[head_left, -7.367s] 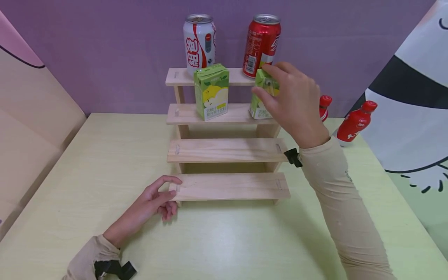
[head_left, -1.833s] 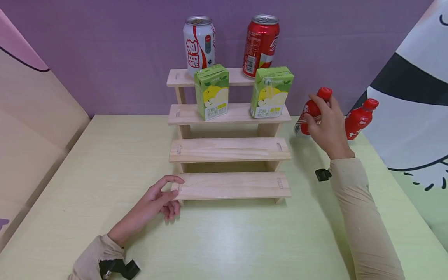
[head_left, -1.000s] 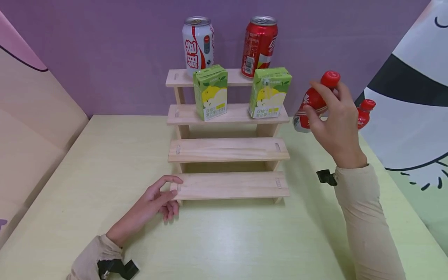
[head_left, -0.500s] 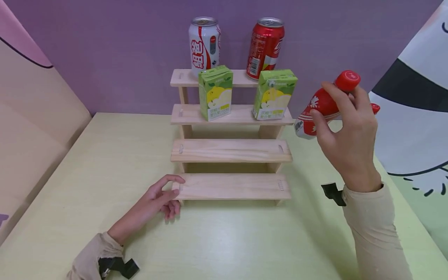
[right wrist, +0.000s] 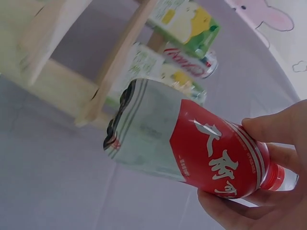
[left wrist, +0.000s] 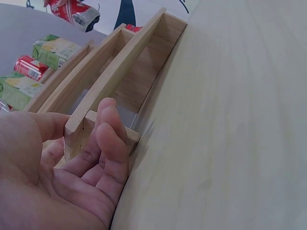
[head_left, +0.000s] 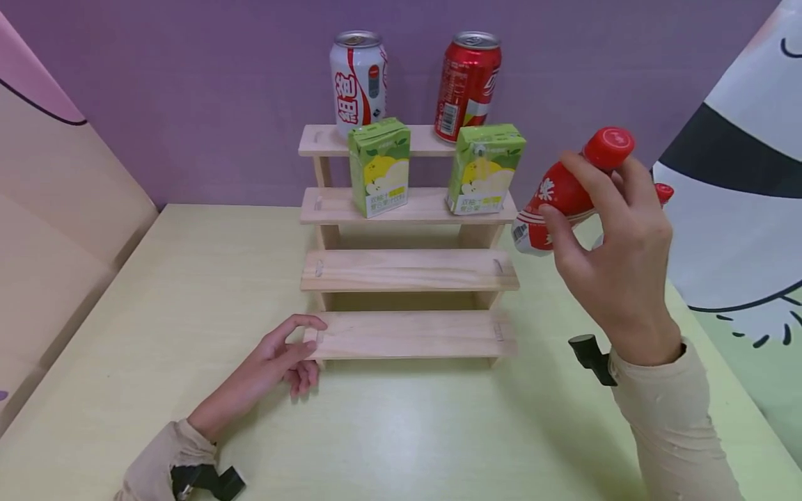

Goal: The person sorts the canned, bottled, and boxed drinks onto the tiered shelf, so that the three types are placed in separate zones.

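Note:
My right hand (head_left: pixel 617 250) grips a red-capped bottle (head_left: pixel 557 191) with a red label, tilted in the air right of the wooden tiered shelf (head_left: pixel 410 270). In the right wrist view the bottle (right wrist: pixel 192 139) shows a clear lower body, its base toward the shelf. At the lowest step's left end my left hand (head_left: pixel 269 362) holds the board between thumb and fingers; the left wrist view shows the hand (left wrist: pixel 81 163) around that corner. On the second step from the top stand two green juice cartons (head_left: pixel 379 167). A white can (head_left: pixel 358 83) and a red can (head_left: pixel 468 87) stand on the top step.
Another red-capped bottle (head_left: pixel 664 193) is mostly hidden behind my right hand. The pale table (head_left: pixel 388 431) runs under the shelf. A purple backdrop (head_left: pixel 250 104) stands close behind, with a printed panel (head_left: pixel 739 195) on the right.
The second carton was released on its step. Since then my right hand has taken a bottle, lifted it off the table and tilted it, base toward the shelf. My left hand has stayed put.

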The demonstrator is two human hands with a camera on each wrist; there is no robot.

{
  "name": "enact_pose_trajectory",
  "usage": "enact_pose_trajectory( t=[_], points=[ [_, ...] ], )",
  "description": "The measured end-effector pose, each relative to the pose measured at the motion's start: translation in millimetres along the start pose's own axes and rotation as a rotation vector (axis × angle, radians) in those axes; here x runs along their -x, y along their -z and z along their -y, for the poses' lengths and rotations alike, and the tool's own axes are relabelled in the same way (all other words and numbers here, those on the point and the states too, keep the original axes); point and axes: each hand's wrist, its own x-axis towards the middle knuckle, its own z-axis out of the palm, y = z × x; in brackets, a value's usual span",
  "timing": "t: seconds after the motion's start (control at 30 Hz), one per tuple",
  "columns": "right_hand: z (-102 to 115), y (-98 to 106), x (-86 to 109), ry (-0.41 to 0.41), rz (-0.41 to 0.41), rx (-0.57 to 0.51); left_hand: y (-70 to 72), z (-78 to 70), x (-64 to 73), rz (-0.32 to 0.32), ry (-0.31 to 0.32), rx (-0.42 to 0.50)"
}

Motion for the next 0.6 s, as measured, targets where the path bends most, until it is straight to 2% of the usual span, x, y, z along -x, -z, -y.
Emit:
enact_pose_trajectory(
  t=[0.27, 0.47, 0.6],
  points=[
    [31, -9, -3.0, 0.055, 0.07, -0.076, 0.8, -1.0, 0.0, 0.005, -0.01, 0.002],
    [51, -24, -9.9, 0.148, 0.098, -0.156, 0.7, -0.1, 0.1, 0.007, -0.014, 0.008],
    [61, -36, -12.3, 0.175, 0.111, -0.194, -0.2, -0.7, 0.6, 0.007, -0.014, 0.008]
  ],
)
